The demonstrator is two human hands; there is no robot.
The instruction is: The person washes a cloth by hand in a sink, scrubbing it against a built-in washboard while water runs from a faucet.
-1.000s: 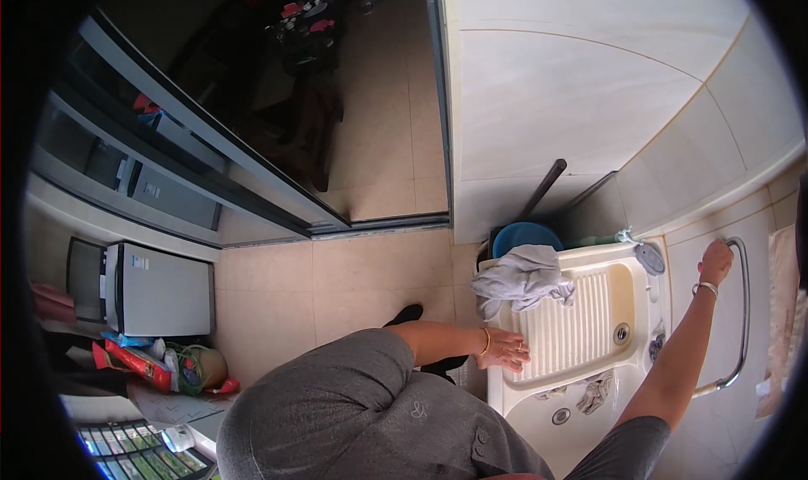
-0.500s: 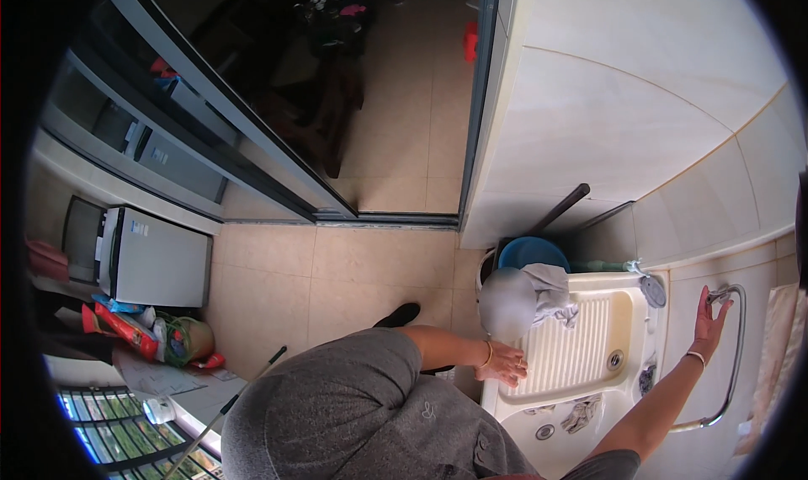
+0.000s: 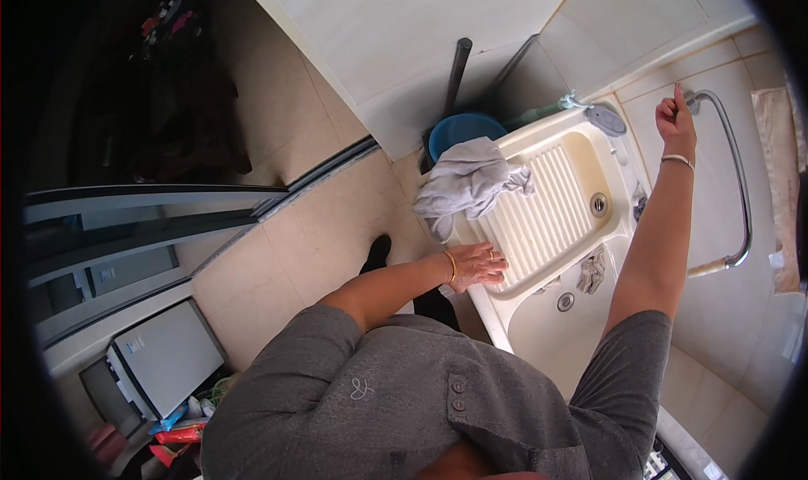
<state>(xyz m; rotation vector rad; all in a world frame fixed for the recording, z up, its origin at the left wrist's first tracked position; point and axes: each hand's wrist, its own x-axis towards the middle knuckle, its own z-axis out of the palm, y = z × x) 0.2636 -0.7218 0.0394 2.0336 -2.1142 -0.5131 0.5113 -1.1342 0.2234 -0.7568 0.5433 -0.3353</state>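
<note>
- one grey cloth (image 3: 470, 181) on the sink (image 3: 539, 156) rim
- one blue bucket (image 3: 461, 133) behind the sink
- two drains (image 3: 598, 203) in the sink
- one curved metal pipe (image 3: 734, 173) right of the sink

My left hand (image 3: 476, 266) lies flat mid-frame, fingers (image 3: 495, 261) spread; my right hand (image 3: 675, 114) reaches upper right, arm outstretched, fingers loosely curled.

We see a cream sink unit (image 3: 513, 307) whose ribbed draining surface (image 3: 539, 215) carries a crumpled grey cloth (image 3: 467, 181) at its far end and our left hand (image 3: 475, 265) flat on its near edge, with a small rag (image 3: 592, 269) lying beside the basin (image 3: 555, 337).
</note>
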